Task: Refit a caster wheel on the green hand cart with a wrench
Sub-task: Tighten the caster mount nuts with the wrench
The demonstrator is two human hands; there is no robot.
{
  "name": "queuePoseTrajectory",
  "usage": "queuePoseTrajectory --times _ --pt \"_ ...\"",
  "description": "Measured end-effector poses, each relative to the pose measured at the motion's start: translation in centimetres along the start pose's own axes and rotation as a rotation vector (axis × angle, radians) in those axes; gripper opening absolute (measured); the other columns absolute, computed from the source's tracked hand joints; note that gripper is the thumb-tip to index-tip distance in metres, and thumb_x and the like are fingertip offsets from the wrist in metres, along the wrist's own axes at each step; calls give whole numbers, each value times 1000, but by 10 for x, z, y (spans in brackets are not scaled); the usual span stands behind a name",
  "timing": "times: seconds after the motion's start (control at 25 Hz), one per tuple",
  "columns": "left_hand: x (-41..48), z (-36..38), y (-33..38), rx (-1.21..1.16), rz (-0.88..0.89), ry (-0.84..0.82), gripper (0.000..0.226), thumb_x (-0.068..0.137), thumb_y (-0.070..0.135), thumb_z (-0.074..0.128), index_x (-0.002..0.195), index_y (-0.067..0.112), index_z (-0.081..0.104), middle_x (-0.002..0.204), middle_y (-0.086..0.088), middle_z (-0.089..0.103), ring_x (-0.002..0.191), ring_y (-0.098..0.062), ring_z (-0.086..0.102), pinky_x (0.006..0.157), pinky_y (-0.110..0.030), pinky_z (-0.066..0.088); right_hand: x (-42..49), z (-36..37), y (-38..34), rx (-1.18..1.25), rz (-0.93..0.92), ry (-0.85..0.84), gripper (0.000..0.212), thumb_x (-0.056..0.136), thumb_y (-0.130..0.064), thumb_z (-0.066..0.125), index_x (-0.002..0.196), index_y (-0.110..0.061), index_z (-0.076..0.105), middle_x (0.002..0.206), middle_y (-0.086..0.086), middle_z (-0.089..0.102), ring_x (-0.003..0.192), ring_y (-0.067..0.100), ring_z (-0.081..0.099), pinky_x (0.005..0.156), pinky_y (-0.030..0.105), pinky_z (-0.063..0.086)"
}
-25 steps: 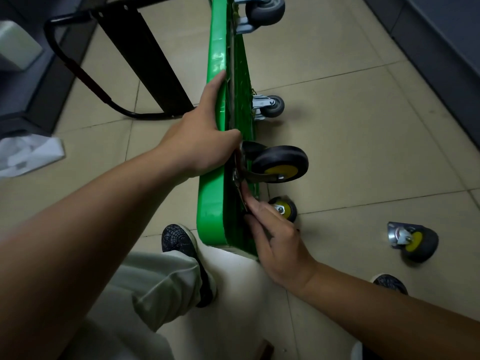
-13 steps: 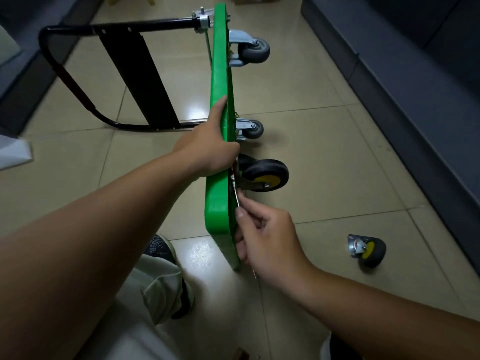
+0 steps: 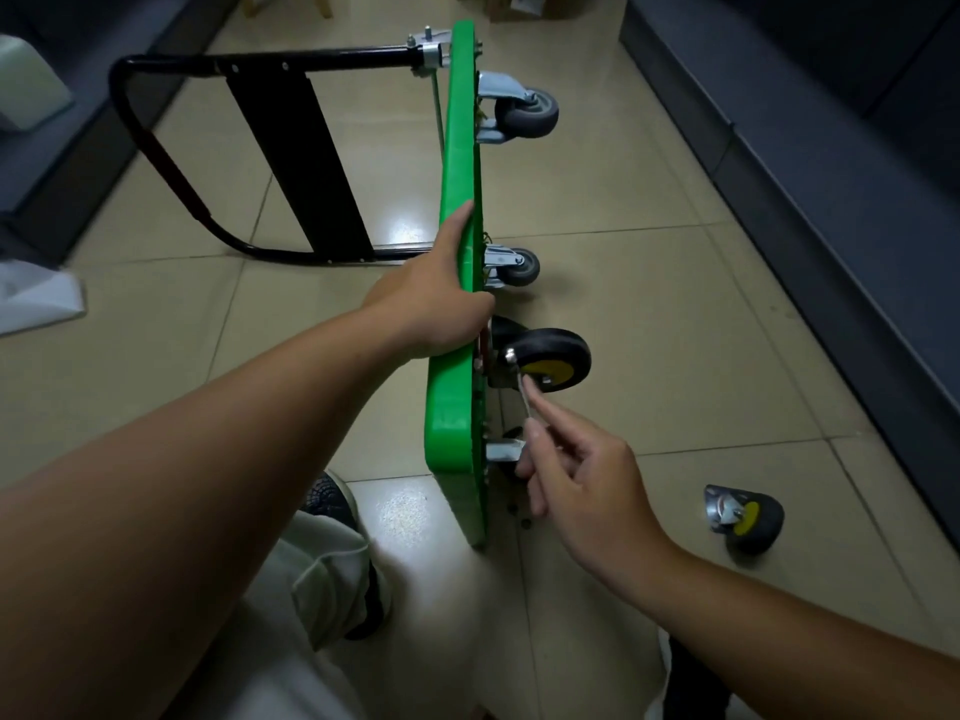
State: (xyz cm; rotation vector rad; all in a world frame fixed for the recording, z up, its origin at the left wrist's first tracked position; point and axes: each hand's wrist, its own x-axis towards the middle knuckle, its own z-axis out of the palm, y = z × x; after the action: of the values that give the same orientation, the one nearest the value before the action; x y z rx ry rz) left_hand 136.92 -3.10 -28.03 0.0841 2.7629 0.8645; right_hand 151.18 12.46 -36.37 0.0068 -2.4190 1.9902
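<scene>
1. Black tubular steel handle [image 3: 156, 163], 10 o'clock, lay low by the floor.
2. Left hand [image 3: 436, 304], centre: fingers curled over the deck's top edge, steadying it.
3. Green plastic hand cart [image 3: 457, 148], stood on its side, ran 12 to 6 o'clock.
4. Black rubber caster wheel w/ yellow hub [image 3: 556, 358], at 3 o'clock of left hand, sat against the underside.
5. Slim silver wrench [image 3: 522, 402], head up by the caster's bracket; seating on a nut n/k.
6. Right hand [image 3: 587, 485], 5 o'clock, pinched the wrench shank w/ fingertips.
7. Spare black-yellow caster [image 3: 745, 517], 4 o'clock, loose on tile.

Risks: so light a pinch prob. lets the wrench slip off; cart could topple if left hand eased.
Writing: none legible.
</scene>
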Motion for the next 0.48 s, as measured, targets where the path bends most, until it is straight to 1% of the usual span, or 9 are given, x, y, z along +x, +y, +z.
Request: queuePoseTrajectory --times 0.08,0.16,0.24,0.28,0.32,0.4,0.48 --pt "1 1 -1 -9 3 4 96 87 24 58 154 56 -3 136 -7 60 91 -29 70 85 -45 60 15 3 21 -36 -115 33 47 104 -13 50 146 -33 47 74 5 60 54 12 53 60 35 52" --pt "2 1 -1 -19 5 2 96 85 26 59 152 58 -1 134 -5 59 92 -28 70 85 -45 60 24 8 36 -73 -259 -2 47 103 -10 50 148 -25 47 85 6 61 64 17 59 68 37 54" --pt "2 2 -1 -31 3 -12 96 79 30 57 150 61 -1 128 -2 58 90 -28 71 82 -46 61 30 13 45 -95 -359 -17 46 103 -7 51 148 -18 47 98 15 65 80 27 65 79 38 56" --pt "2 1 -1 -33 0 -15 97 77 31 56 149 62 -1 124 -2 56 88 -28 71 81 -46 61 32 15 49 -104 -394 -13 46 102 -6 52 147 -14 47 103 20 65 88 33 65 84 37 55" --pt "2 1 -1 -28 -4 -13 97 77 31 56 149 63 -1 122 -1 55 87 -28 72 79 -46 61 34 18 52 -112 -421 -12 46 102 -3 52 147 -9 47 104 23 64 91 37 64 85 37 53" --pt "2 2 0 -10 -7 -4 96 82 27 58 150 62 0 119 -2 54 83 -28 72 77 -47 61 39 20 60 -123 -458 -29 48 101 2 51 148 -4 43 98 20 61 87 35 62 81 35 51" --pt "3 2 1 -20 -4 3 95 84 24 58 151 62 1 119 -2 54 81 -28 72 76 -47 62 41 20 69 -154 -498 -44 52 99 6 52 149 -1 38 94 15 58 82 29 58 80 32 50"
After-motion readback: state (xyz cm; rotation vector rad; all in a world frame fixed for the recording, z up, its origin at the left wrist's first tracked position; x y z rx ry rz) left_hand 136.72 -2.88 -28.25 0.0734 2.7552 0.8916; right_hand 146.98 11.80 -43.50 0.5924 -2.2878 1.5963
